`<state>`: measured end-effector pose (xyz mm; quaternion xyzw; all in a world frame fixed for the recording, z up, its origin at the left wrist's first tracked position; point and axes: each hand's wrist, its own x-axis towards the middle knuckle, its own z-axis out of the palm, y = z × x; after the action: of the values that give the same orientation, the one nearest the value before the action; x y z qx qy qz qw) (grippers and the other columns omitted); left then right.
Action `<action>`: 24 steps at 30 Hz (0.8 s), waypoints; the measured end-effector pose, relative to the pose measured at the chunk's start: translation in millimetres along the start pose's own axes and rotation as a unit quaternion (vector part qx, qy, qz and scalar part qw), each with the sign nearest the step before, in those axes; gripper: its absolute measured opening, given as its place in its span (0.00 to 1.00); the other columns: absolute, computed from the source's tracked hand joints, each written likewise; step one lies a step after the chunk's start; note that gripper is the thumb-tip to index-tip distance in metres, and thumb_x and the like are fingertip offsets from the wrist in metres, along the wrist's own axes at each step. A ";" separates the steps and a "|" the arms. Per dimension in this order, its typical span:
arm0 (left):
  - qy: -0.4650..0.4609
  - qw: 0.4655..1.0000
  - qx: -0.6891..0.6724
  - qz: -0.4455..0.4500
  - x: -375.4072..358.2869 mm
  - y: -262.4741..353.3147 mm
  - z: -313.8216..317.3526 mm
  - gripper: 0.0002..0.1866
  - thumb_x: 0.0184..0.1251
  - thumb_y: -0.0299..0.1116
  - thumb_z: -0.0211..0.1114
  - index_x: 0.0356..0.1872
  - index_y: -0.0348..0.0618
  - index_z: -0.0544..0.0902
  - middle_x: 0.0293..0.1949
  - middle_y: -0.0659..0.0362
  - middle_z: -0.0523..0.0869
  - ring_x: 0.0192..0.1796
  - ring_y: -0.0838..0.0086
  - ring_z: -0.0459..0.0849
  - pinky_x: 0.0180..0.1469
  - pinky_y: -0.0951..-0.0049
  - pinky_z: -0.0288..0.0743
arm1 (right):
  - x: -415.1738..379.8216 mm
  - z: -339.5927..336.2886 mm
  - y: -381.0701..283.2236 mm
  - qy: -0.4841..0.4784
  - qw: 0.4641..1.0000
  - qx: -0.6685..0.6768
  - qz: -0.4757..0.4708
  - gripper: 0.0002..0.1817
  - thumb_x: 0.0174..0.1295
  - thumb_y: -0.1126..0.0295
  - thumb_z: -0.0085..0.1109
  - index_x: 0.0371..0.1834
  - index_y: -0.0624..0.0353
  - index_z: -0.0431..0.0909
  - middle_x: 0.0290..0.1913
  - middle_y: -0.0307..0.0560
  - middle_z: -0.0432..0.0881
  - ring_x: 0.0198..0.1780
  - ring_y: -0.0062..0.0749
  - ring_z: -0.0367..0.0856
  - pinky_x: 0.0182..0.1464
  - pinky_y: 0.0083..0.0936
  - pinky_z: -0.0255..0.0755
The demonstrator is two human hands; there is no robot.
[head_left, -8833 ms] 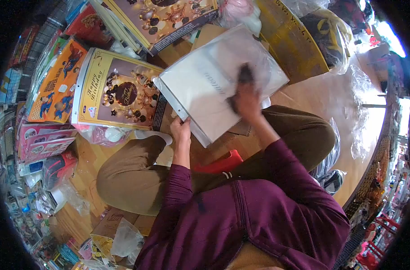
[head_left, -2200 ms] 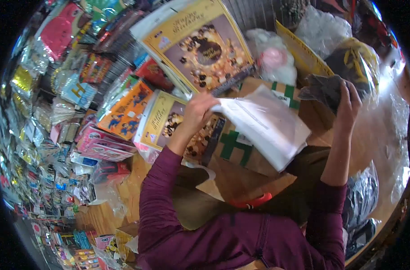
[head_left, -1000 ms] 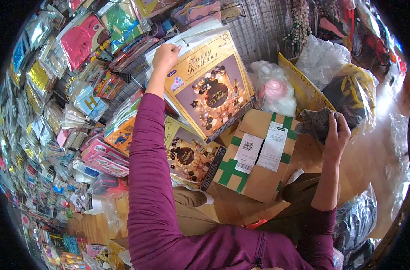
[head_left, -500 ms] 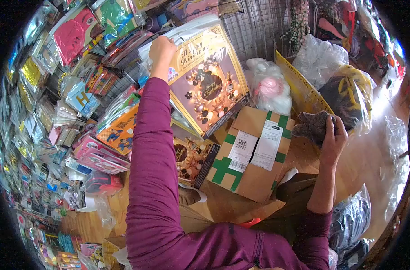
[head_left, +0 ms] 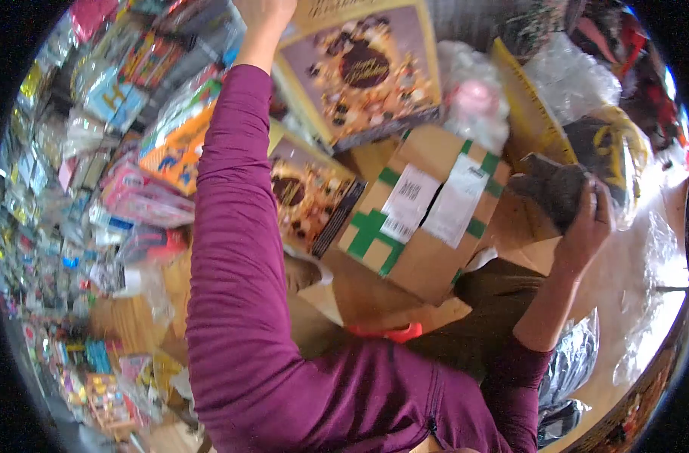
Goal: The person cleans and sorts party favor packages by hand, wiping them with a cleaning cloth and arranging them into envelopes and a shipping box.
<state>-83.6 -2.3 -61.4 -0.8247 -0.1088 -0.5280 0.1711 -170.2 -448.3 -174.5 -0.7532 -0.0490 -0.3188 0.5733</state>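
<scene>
At the upper edge of the head view, my left hand (head_left: pixel 267 13) is closed on the top corner of a clear-wrapped "Happy Birthday" backdrop packet (head_left: pixel 375 83); the fingers are partly cut off and blurred. The packet stands tilted, its picture side facing me. Below it leans a second birthday packet (head_left: pixel 303 198), partly covered by my left sleeve. My right hand (head_left: pixel 590 230), out to the right, pinches a dark grey cloth (head_left: pixel 554 189). Between the two hands sits a closed cardboard box (head_left: pixel 424 260) with green tape and white labels.
Many wrapped party goods (head_left: pixel 125 106) crowd the left side. A plastic bag with white and pink contents (head_left: pixel 471 98) lies behind the box. Beside it, a yellow-edged carton (head_left: pixel 529 98) holds clear plastic. Black bagged goods (head_left: pixel 567 362) stand by my right elbow. A red object (head_left: pixel 390 332) is near my lap.
The whole view has shifted, so most things sit higher in it. My left hand and the birthday packet have risen slightly relative to the box. My right hand still holds the cloth.
</scene>
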 end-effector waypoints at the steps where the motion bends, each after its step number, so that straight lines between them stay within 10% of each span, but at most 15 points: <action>1: -0.021 1.000 0.015 0.000 -21.5 -14.4 -8.0 0.24 0.48 0.32 0.65 0.49 0.38 0.71 0.49 0.46 0.70 0.53 0.50 0.67 0.55 0.56 0.63 | -0.7 0.0 4.6 0.010 0.999 0.025 0.029 0.09 0.61 0.72 0.52 0.38 0.68 0.77 0.34 0.42 0.78 0.37 0.21 0.72 0.42 0.19 0.68; 6: -0.078 0.992 -0.099 0.009 -145.2 -136.1 3.9 0.24 0.54 0.44 0.63 0.45 0.36 0.71 0.50 0.39 0.74 0.53 0.49 0.72 0.45 0.54 0.70 | -3.6 6.0 -6.8 -0.007 0.994 0.074 0.074 0.12 0.61 0.71 0.51 0.42 0.67 0.77 0.36 0.43 0.79 0.38 0.23 0.75 0.44 0.19 0.70; 10: -0.404 0.870 -0.064 -0.277 -273.1 -210.1 -11.2 0.24 0.51 0.42 0.65 0.42 0.32 0.73 0.45 0.37 0.75 0.49 0.43 0.72 0.49 0.56 0.68 | -4.7 18.6 -5.2 -0.035 0.994 0.073 0.078 0.12 0.61 0.70 0.51 0.42 0.67 0.77 0.36 0.43 0.79 0.37 0.21 0.75 0.44 0.19 0.70; 20: -0.386 0.872 0.063 -0.295 -344.5 -227.7 -8.0 0.34 0.46 0.39 0.70 0.55 0.37 0.65 0.57 0.41 0.67 0.59 0.48 0.66 0.59 0.57 0.64 | 0.8 43.8 33.0 -0.116 0.992 0.042 0.007 0.15 0.60 0.68 0.53 0.44 0.69 0.75 0.40 0.47 0.79 0.39 0.27 0.78 0.44 0.22 0.73; 24: -0.473 0.817 0.118 -0.309 -337.3 -235.9 10.1 0.33 0.49 0.43 0.68 0.56 0.41 0.66 0.58 0.46 0.68 0.60 0.52 0.67 0.58 0.57 0.63 | -1.2 59.0 17.6 -0.100 0.975 0.138 0.145 0.14 0.60 0.69 0.54 0.43 0.69 0.76 0.38 0.44 0.79 0.37 0.25 0.77 0.42 0.21 0.72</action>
<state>-301.4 218.6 -332.1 -0.8694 -0.4869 -0.0809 0.0228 -138.4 -401.1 -198.0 -0.6938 -0.0405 -0.1453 0.7042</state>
